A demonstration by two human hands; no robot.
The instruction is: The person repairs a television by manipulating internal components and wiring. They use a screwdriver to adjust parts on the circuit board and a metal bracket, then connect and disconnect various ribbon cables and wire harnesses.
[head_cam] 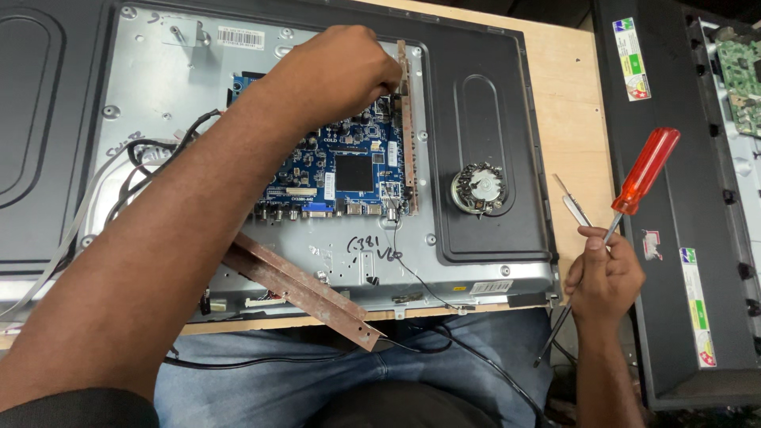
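A flat-panel television lies back-up with its rear cover off, baring a grey metal chassis. A blue circuit board sits at its middle. My left hand reaches over the board's top right corner, fingers pinched at a narrow rusty bracket along the board's right edge; what the fingertips grip is hidden. My right hand is off the panel's right side, shut on a screwdriver with a red handle, shaft pointing down, and it also holds metal tweezers.
A round speaker is set in the black back panel right of the board. Two rusty metal strips lie at the front edge. Black cables loop at the left. Another opened television lies at the right. A wooden tabletop shows.
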